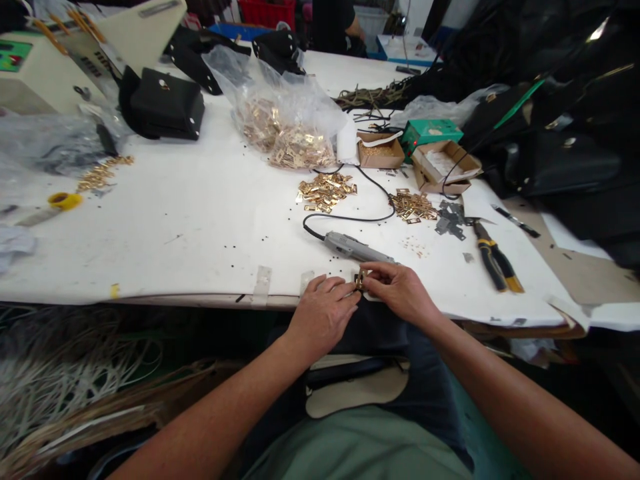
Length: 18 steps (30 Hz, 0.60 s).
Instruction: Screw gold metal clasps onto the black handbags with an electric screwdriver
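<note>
Carefully, the left hand (323,315) and right hand (399,289) pinch a small brass fitting (359,281) between them at the table's edge (190,293), a rotary tool (353,247) lying within reach.

Gold fitting (359,281), too small to tell

Yellow-handled pliers (493,259), black handbag (165,107), cardboard box (431,181)
</note>
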Each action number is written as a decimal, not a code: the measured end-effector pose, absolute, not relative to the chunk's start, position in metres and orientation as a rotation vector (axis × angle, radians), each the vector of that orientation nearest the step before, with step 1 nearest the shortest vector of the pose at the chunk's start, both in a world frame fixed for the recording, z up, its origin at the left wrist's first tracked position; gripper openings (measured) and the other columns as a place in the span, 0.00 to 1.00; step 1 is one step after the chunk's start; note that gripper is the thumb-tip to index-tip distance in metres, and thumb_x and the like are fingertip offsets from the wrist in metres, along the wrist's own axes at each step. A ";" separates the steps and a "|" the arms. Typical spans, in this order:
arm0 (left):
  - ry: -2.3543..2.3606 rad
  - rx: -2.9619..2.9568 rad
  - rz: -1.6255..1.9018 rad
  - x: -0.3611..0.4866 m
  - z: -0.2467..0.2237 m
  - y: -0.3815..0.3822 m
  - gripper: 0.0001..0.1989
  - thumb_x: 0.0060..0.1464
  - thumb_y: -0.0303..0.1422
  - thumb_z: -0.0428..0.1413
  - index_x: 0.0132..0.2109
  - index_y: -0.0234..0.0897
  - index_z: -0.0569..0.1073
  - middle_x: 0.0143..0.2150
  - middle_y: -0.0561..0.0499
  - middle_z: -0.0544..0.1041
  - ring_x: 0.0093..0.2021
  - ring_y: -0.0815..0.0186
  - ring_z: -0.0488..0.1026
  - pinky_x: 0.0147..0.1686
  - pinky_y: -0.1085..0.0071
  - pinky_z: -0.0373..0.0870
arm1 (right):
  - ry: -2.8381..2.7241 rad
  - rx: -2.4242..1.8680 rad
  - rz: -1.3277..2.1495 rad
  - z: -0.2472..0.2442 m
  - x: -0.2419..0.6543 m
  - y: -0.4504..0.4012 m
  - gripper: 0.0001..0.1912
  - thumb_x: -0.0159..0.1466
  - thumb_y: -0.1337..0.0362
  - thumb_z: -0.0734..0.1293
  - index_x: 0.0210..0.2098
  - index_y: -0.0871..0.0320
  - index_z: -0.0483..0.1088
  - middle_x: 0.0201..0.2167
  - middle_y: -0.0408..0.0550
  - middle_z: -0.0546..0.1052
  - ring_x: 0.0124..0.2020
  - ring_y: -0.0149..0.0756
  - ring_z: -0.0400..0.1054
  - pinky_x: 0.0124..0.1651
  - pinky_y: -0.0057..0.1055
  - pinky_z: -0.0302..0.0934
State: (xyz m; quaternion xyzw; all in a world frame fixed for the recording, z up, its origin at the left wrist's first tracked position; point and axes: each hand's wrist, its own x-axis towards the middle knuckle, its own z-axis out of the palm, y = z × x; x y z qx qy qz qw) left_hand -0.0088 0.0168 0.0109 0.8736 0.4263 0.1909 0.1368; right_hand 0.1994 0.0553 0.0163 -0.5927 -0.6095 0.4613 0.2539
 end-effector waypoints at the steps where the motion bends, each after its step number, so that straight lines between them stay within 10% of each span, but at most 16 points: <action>1: 1.233 2.527 0.556 -0.009 0.011 0.017 0.13 0.66 0.31 0.55 0.56 0.42 0.76 0.56 0.49 0.79 0.58 0.58 0.70 0.60 0.53 0.64 | -1.657 -1.611 1.259 0.016 0.199 0.055 0.17 0.62 0.60 0.69 0.49 0.56 0.79 0.30 0.43 0.81 0.28 0.34 0.72 0.31 0.29 0.64; 18: 1.264 2.523 0.529 -0.009 0.010 0.017 0.14 0.65 0.31 0.56 0.56 0.44 0.76 0.57 0.47 0.76 0.57 0.56 0.71 0.61 0.51 0.64 | -1.911 -1.639 1.012 0.017 0.194 0.060 0.11 0.63 0.64 0.71 0.45 0.52 0.82 0.38 0.45 0.82 0.38 0.39 0.76 0.44 0.34 0.67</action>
